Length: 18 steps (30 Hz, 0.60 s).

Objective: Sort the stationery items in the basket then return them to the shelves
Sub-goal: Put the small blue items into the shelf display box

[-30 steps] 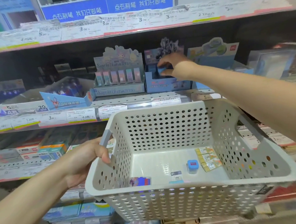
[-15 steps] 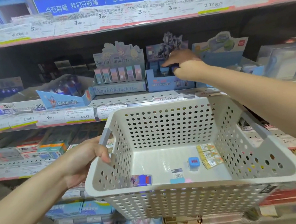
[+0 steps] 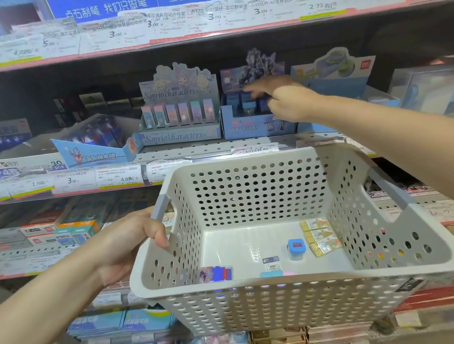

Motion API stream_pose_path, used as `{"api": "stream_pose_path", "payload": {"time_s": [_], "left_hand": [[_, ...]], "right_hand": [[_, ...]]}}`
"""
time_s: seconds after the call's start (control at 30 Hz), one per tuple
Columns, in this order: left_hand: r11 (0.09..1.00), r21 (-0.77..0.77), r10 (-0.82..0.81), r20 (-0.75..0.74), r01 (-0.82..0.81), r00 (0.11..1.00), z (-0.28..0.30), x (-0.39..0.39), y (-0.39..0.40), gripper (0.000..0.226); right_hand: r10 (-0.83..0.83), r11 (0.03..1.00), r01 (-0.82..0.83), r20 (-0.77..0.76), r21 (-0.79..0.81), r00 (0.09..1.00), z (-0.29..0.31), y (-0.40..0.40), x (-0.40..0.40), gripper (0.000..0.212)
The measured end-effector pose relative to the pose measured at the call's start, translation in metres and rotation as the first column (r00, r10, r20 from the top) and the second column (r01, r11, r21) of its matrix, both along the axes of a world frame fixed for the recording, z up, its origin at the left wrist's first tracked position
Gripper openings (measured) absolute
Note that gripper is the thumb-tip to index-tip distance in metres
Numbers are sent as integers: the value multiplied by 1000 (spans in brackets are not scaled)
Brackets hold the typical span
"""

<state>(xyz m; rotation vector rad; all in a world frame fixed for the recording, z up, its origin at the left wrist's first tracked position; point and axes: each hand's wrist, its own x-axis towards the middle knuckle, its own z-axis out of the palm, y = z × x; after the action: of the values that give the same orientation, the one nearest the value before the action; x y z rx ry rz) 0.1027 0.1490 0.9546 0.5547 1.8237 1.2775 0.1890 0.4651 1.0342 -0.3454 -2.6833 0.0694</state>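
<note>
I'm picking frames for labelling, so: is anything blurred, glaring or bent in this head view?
Head view: the right hand at the blue display box is smeared by motion; the basket and left hand are sharp; the upper price strips are washed out by glare; the shelf edges bow from the wide lens.

"Sanrio characters" on display box (image 3: 179,113)
</note>
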Motion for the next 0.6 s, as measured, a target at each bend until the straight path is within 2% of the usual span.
{"api": "stream_pose_path", "payload": {"time_s": [0.1,0.17,0.23,0.27,0.37,0.47,0.53,0.6], "left_hand": [[999,13,-52,5,52,999,-2,2,-2,107],[996,16,-86,26,86,996,-6,-2,-1,101],[992,53,-121,85,117,989,-5,-1,0,90],[989,70,-135,99,129,986,-6,-2,0,87],[986,96,-150,115,139,982,-4,0,1,81],[986,99,-146,117,134,982,-6,1,3,81],[986,95,-145,113,134,983,-7,1,4,84],[987,81,-150,104,142,983,-8,1,3,85]], "right_hand": [[70,997,-67,-136,24,988,-1,-9,6,51],[171,985,-165,-218,44,961,-5,-24,15,39],[296,951,-308,-216,-23,930,-11,-44,26,25],[331,935,-347,-167,-79,929,-14,-57,31,21],[409,899,-364,169,-242,897,-28,-87,41,13],[415,909,-301,598,-287,685,-48,-101,40,10],[327,944,-220,778,-245,537,-67,-102,36,5],[171,976,-193,894,-97,414,-87,-101,31,19]]}}
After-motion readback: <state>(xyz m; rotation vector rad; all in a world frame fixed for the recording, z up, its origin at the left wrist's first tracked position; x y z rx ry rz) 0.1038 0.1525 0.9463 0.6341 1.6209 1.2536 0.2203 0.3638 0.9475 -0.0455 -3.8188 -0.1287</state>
